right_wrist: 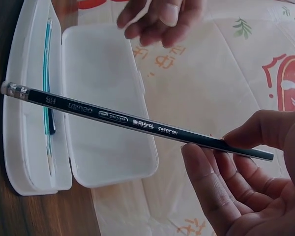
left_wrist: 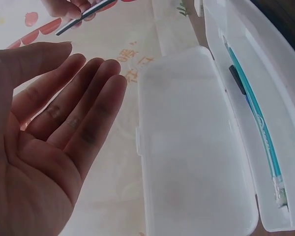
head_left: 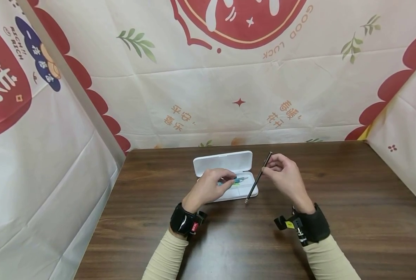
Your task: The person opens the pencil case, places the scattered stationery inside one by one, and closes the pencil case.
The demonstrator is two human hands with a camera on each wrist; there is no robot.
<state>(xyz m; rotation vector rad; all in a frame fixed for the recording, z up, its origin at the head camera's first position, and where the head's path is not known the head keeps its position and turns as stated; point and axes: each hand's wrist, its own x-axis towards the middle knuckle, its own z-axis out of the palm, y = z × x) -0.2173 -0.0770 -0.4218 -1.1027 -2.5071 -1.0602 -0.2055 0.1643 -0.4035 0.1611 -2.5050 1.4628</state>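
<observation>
My right hand [head_left: 286, 175] pinches a black pencil [right_wrist: 113, 117] with a white eraser end, gripping it near the end opposite the eraser. The pencil slants over the right end of a white pencil case [head_left: 249, 189], eraser end lower. With its lid [left_wrist: 187, 132] raised at the back, the case holds a teal pencil [left_wrist: 258, 118] and a dark, slim item [left_wrist: 237, 78] partly behind it. My left hand [head_left: 213, 182] hovers over the left part of the case and hides some of it. Its fingers are loosely bent, with nothing between them in the left wrist view.
Under the case spreads a brown wooden table [head_left: 152, 217]. A printed white cloth [head_left: 211, 97] hangs behind its back edge, and more cloth [head_left: 47, 186] hangs at the left side. Each wrist wears a black strap with a camera.
</observation>
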